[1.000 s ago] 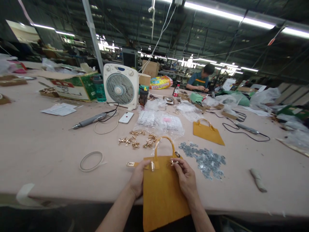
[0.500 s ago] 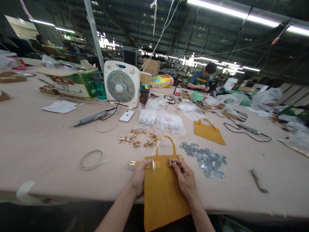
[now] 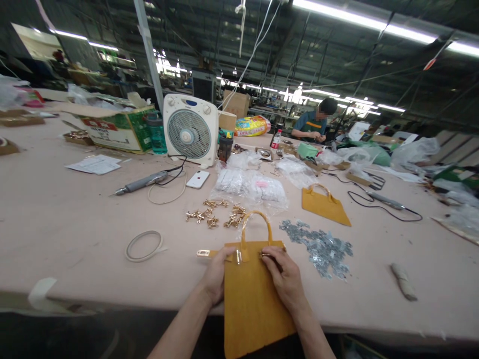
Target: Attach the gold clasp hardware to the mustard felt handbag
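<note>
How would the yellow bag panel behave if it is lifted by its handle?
The yellow bag panel overhangs the table edge without drooping, so it is probably fairly stiff. It looks thin, likely light. Its arched handle holds shape.

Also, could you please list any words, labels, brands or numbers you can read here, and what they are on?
Nothing can be read for certain.
Green and white cardboard box: red label with print, too blurred to read.
White fan: blue badge on top, too small to read.
Yellow bag behind it: coloured print, blurred.
Papers: print too small.
</note>
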The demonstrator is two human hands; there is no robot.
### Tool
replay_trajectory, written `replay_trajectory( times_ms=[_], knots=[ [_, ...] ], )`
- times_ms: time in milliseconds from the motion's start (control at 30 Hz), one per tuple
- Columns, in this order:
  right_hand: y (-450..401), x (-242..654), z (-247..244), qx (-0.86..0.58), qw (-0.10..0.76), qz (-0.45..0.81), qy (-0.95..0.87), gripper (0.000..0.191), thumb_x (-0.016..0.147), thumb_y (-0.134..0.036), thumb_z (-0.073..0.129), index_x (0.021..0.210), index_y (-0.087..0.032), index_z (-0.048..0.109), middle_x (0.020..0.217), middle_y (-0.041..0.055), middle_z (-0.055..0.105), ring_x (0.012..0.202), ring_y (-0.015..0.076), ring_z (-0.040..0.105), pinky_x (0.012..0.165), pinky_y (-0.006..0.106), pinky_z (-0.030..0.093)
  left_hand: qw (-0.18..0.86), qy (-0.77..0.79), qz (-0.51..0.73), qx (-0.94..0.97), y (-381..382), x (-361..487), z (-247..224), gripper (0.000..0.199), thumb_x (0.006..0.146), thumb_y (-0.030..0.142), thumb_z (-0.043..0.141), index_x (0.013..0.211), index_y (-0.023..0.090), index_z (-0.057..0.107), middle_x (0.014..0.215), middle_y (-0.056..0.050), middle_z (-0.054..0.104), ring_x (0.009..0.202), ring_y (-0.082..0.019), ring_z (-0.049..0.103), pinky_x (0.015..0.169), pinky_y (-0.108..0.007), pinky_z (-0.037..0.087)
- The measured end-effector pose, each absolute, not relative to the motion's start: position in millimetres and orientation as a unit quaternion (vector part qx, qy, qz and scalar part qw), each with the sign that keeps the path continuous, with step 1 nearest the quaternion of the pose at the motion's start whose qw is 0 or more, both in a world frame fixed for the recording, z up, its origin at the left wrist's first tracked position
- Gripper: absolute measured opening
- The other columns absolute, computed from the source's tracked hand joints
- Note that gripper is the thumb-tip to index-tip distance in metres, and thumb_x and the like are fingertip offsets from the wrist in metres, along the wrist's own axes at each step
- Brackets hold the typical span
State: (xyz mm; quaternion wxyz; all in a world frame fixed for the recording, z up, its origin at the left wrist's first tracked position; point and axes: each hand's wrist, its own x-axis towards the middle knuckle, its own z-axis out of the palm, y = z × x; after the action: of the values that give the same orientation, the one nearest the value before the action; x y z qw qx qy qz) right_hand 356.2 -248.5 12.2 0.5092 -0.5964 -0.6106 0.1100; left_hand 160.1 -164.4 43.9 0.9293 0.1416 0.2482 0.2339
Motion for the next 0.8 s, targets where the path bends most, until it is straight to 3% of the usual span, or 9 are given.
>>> replay_trajectory(
  times_ms=[267, 800],
  knots=[
    [-248.2, 359.5, 12.9, -0.588, 0.478, 0.098, -0.645, 0.017, 0.106, -0.026, 0.058, 0.117, -0.029, 0.071, 0.116, 0.0041, 0.072, 0.110, 0.0225, 0.067, 0.101, 0.038, 0.056, 0.929, 0.236, 0.238, 0.156, -164.0, 158.6, 41.6, 0.043, 0.092, 0.036, 0.059, 0.115, 0.004, 0.072, 0.093, -0.017, 0.081, 0.091, -0.032, 0.079, 0.088, -0.041, 0.063],
    [-241.4, 364.1, 20.2, -0.563, 0.425, 0.074, -0.705, 0.014, 0.106, -0.022, 0.056, 0.115, -0.026, 0.066, 0.112, 0.0064, 0.069, 0.108, 0.0241, 0.064, 0.096, 0.039, 0.055, 0.926, 0.229, 0.241, 0.178, -164.8, 159.6, 43.9, 0.040, 0.090, 0.034, 0.059, 0.113, 0.004, 0.073, 0.095, -0.016, 0.081, 0.092, -0.032, 0.079, 0.089, -0.040, 0.062]
  ],
)
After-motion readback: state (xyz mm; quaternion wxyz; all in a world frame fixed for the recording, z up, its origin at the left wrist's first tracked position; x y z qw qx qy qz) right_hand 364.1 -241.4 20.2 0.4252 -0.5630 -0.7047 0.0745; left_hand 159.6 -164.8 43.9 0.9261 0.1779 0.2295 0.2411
